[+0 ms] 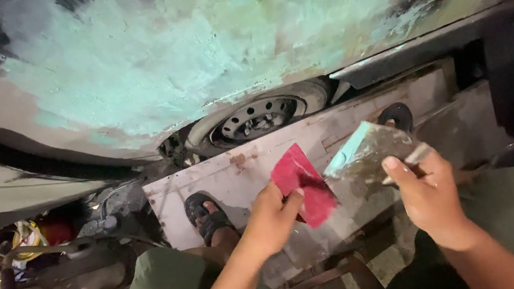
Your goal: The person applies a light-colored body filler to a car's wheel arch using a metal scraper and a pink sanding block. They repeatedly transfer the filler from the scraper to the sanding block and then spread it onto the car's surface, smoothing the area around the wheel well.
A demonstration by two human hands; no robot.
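Two hands were up in front of a car body panel (188,46) smeared with pale green filler. The left hand (273,220) pinched a red spreader (302,185) by its lower edge, thumb on the face and fingers behind, so that the flat blade stood up and tilted toward the right. The right hand (429,197) was closed round the edge of a grey board (367,152), thumb pressed on top, holding it nearly level like a palette; a streak of the green filler lay along its upper left edge, and the level hold probably kept that from sliding off. A thin pale stick or blade seemed to be caught under the same fingers, though I could not tell what it was.

The spreader's right edge sat just beside the board's left corner, close to touching, with the filler streak next to the blade.

Below the hands, a sandalled foot (208,218) rested against a scuffed white plank (241,174). A wheel (260,118) showed under the panel. Tangled clutter with yellow and red pieces (33,239) lay at the far left.
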